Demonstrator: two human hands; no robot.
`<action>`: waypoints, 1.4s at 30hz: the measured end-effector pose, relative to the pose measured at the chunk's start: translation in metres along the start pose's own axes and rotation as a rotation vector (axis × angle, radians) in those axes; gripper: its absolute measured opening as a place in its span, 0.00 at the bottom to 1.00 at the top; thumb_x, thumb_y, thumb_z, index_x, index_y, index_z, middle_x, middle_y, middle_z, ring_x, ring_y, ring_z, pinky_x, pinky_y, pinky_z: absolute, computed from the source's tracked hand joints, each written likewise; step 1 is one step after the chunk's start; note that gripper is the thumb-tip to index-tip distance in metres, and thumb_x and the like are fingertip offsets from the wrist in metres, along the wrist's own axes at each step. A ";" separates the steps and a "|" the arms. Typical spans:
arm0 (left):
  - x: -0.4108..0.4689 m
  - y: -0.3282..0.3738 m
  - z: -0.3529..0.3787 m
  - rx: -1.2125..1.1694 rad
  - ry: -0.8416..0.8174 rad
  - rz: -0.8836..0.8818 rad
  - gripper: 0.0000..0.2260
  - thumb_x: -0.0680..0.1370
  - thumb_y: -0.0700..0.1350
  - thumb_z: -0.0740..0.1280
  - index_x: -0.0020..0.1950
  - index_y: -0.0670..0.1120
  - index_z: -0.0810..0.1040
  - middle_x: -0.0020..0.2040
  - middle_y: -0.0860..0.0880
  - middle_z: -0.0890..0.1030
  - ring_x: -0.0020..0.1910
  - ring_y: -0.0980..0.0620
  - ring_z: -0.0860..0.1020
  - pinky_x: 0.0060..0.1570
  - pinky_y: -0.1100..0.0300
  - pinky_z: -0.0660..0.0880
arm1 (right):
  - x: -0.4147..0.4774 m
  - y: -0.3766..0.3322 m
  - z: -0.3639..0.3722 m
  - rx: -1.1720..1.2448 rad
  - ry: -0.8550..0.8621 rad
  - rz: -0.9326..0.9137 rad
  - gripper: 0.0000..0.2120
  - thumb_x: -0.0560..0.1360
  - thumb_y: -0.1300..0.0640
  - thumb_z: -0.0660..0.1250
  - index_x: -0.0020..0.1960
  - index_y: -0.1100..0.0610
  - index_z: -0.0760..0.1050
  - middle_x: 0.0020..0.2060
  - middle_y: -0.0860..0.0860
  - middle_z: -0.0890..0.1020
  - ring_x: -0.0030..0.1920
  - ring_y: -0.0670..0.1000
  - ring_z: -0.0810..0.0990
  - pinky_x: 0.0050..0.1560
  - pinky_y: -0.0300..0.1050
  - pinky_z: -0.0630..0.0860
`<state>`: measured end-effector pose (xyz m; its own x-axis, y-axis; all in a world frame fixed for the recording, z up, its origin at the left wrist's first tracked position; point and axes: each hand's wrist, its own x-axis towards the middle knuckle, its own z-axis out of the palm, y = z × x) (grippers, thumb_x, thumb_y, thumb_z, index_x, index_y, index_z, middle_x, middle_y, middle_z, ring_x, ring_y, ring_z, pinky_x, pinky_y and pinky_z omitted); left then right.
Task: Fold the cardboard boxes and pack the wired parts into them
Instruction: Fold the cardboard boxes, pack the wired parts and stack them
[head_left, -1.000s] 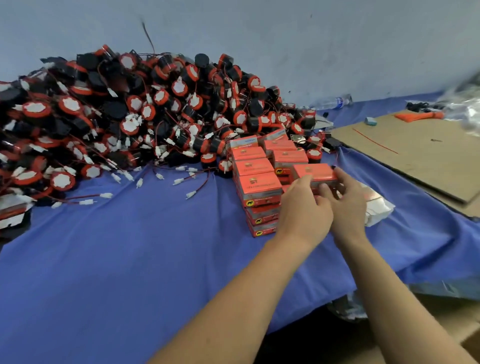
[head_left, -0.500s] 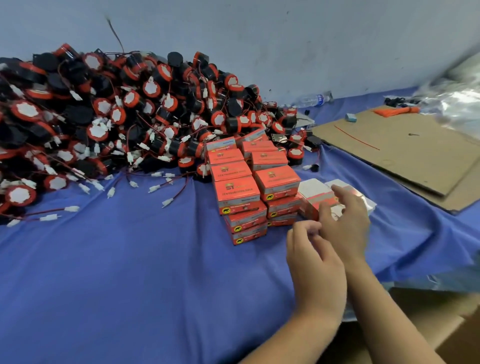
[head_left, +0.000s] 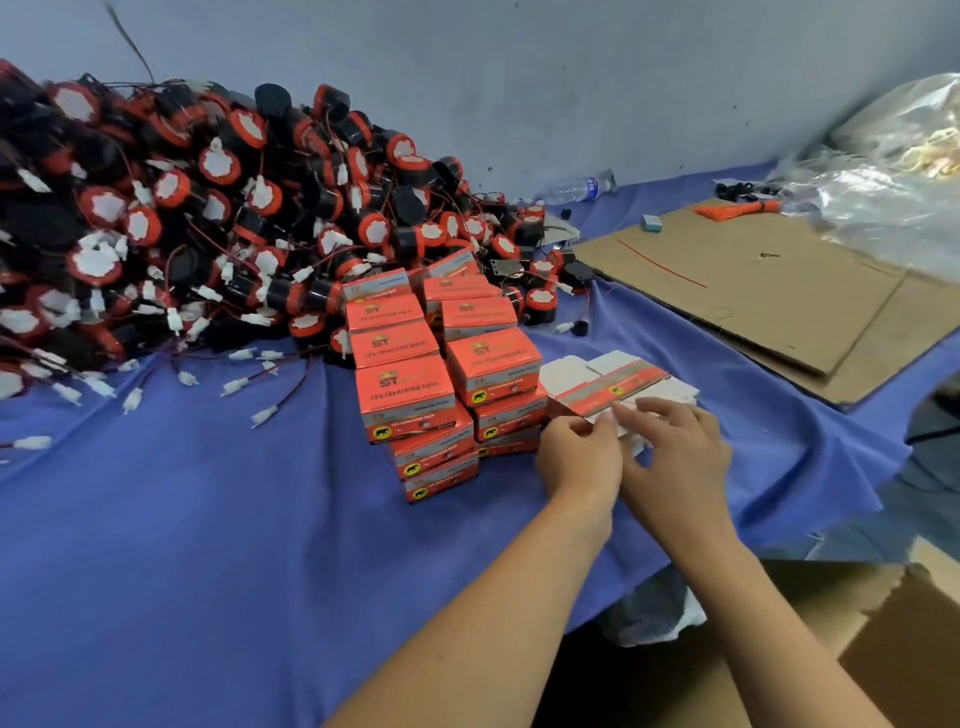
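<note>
Desk (head_left: 218, 519), under a blue cloth, is carrying everything. Parts (head_left: 208, 223) are lying heaped at back left against the wall. They're red-and-black rounds, with wires and white plugs trailing toward the front. No hand is holding one.

Brown sheet (head_left: 753, 291) is lying flat at right, with the bag (head_left: 893, 171) sitting behind it. Carton (head_left: 883, 649) is standing open below the desk edge at right.

Boxes (head_left: 410, 384), folded and closed, are sitting in two rows mid-desk, stacked several high at the front. Their back end is touching the heap. Blanks (head_left: 670, 389) are lying flat in a small stack just beside the boxes, on their right. Top blank (head_left: 613, 384) is showing a red printed band.

Both hands are working at the near edge of that stack. Left hand (head_left: 576, 457) is pinching the top blank's near-left corner between thumb and forefinger. Right hand (head_left: 680, 457) is sitting over the same edge, fingers (head_left: 660, 410) bent, tips touching card. Can't tell if it's gripping or only resting, since the thumb is mostly hidden.

Step, my read: peeling one blank off the stack, ahead of folding. Nothing is being erected yet.

Next move is calling for:
- Separating exactly one blank. They're lying tight, so doubles look likely.
- Lifting it clear without knocking the boxes alongside.
- Popping it square and tucking one end.
- Reaching left for a part, with the wire going in coiled so the flap is closing flat.
</note>
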<state>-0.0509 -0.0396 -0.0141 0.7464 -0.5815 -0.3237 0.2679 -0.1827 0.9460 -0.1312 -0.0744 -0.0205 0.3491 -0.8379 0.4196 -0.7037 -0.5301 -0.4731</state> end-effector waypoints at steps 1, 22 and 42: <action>-0.001 0.002 0.000 -0.055 0.002 -0.008 0.07 0.79 0.49 0.71 0.47 0.46 0.83 0.47 0.49 0.86 0.49 0.48 0.84 0.51 0.53 0.82 | -0.003 0.000 -0.001 0.020 0.040 -0.035 0.13 0.75 0.57 0.75 0.59 0.50 0.85 0.60 0.53 0.83 0.64 0.61 0.74 0.57 0.60 0.73; -0.151 -0.008 -0.239 0.198 0.171 0.604 0.21 0.82 0.45 0.68 0.69 0.68 0.75 0.45 0.60 0.85 0.46 0.59 0.85 0.52 0.64 0.79 | -0.104 -0.126 -0.077 0.360 -0.498 -0.179 0.34 0.65 0.42 0.80 0.62 0.25 0.65 0.58 0.38 0.67 0.55 0.31 0.74 0.51 0.32 0.73; -0.188 -0.038 -0.411 0.330 0.294 0.765 0.41 0.63 0.51 0.82 0.73 0.61 0.70 0.70 0.59 0.75 0.70 0.57 0.75 0.60 0.61 0.77 | -0.212 -0.266 -0.029 1.546 -1.279 0.585 0.29 0.64 0.61 0.73 0.65 0.59 0.76 0.55 0.67 0.84 0.52 0.66 0.86 0.44 0.54 0.86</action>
<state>0.0489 0.4022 0.0032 0.7877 -0.4190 0.4517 -0.5251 -0.0731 0.8479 -0.0358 0.2484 0.0388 0.9386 -0.1496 -0.3109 -0.1275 0.6868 -0.7155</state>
